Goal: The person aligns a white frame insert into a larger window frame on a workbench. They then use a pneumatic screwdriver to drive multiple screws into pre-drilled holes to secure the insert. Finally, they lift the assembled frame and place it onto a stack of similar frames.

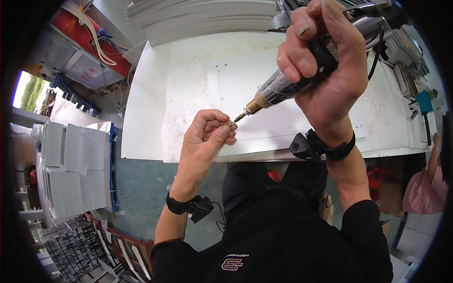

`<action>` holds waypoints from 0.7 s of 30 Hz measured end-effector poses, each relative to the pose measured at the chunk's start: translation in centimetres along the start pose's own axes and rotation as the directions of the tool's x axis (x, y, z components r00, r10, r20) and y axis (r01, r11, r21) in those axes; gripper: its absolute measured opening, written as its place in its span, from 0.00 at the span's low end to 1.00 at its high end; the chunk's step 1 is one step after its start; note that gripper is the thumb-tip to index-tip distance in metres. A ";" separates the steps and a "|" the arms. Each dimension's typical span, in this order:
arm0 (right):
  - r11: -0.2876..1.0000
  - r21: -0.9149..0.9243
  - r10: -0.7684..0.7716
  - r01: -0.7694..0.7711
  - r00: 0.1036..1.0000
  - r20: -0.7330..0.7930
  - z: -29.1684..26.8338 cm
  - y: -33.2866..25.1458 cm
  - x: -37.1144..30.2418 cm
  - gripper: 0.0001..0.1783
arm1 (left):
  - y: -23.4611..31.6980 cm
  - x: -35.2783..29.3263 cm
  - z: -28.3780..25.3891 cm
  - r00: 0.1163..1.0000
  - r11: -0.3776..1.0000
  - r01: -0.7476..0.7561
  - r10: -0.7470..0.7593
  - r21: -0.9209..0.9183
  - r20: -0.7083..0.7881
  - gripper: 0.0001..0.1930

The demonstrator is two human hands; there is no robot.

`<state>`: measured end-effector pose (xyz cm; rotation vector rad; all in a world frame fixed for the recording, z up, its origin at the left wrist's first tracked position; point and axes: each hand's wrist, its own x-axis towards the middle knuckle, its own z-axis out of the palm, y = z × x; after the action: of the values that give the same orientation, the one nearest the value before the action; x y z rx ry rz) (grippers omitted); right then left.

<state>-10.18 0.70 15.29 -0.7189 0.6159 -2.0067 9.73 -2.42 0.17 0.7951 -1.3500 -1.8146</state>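
Observation:
My right hand [330, 70] is wrapped round an electric screwdriver [278, 87] with a clear and dark body and a brass-coloured nose. The tool slants down to the left, its bit [240, 116] ending close to my left fingertips. My left hand [205, 134] pinches a tiny metal screw [230, 125] between thumb and forefinger. From this angle I cannot tell whether bit and screw touch. Beneath both hands lies a flat white panel [264, 127] with small holes along its edges.
The white worktable [146, 108] carries a tall stack of white sheets [203, 21] at the back. A teal-handled tool [423, 101] lies at the right edge. Stacked white panels [75, 155] stand on the floor at left. Another person's pink sleeve [424, 188] shows at far right.

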 end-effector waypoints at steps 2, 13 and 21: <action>0.995 -0.067 -0.066 0.075 0.989 0.130 -0.7 0.8 0.3 0.17 | 0.0 -0.2 0.0 1.000 1.000 -0.003 0.003 -0.011 0.003 0.07; 0.970 -0.133 -0.155 0.203 0.940 0.303 -2.6 3.1 0.7 0.16 | -0.2 -0.3 -0.4 1.000 0.999 0.012 -0.012 -0.033 0.003 0.08; 0.993 -0.045 -0.091 0.106 0.962 0.258 -2.1 3.2 0.7 0.16 | -0.6 -0.3 -0.4 1.000 0.997 -0.021 0.020 -0.070 -0.017 0.09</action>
<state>-10.09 -1.13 11.88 -1.0432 0.4948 -1.9490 10.11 -2.27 -0.48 0.7546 -1.2720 -1.8260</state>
